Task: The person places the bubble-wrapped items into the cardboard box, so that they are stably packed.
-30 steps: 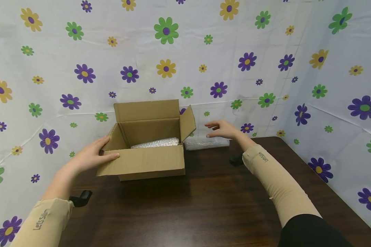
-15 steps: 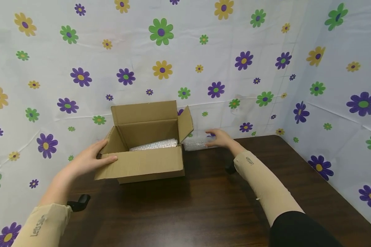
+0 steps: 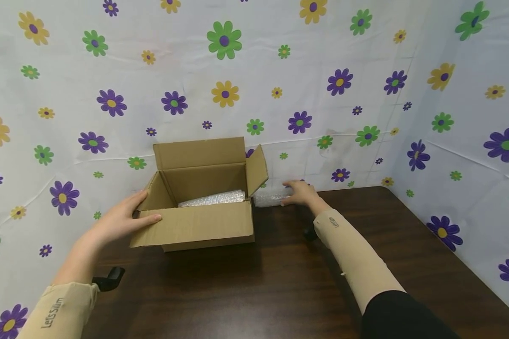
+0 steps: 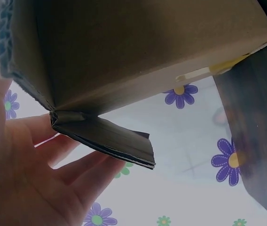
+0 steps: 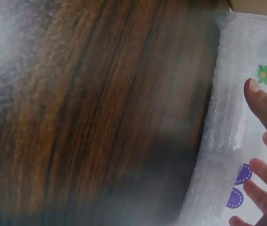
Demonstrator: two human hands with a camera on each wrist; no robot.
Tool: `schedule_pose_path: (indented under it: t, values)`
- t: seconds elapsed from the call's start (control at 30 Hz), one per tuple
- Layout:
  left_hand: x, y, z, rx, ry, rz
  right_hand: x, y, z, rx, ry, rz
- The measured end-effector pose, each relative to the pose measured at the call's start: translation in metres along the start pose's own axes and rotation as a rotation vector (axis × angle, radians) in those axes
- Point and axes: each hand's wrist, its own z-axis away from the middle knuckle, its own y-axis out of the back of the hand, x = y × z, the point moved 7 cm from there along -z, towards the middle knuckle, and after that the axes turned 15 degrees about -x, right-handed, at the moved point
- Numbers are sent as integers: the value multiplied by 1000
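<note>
Lying on the dark surface (image 3: 280, 273) just right of the cardboard box (image 3: 203, 226), the bubble-wrap roll (image 3: 271, 197) sits under your right hand (image 3: 300, 193) — fingers (image 5: 265, 106) loosely spread over it. Left hand (image 3: 123, 219) grips the box's left flap (image 4: 105, 136) — thumb inside, fingers beneath.

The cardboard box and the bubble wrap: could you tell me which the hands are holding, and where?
The left hand grips the cardboard box at its left flap corner. The right hand rests on the bubble wrap roll; a grip cannot be told.
</note>
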Motion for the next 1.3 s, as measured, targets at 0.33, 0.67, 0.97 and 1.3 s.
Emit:
schedule_pose_path:
  t: [0.33, 0.67, 0.97, 1.3]
  values:
    - [1, 0, 0, -1, 20, -11, -7, -2, -3, -39, -13, 8]
    - [1, -1, 0, -2, 33, -20, -8, -7, -14, -50, -30, 5]
    - [1, -2, 0, 3, 31, -29, -10, -10, -17, -62, -39, 33]
    - [-1, -2, 1, 10, 29, -24, -13, -14, -21, -67, -32, 39]
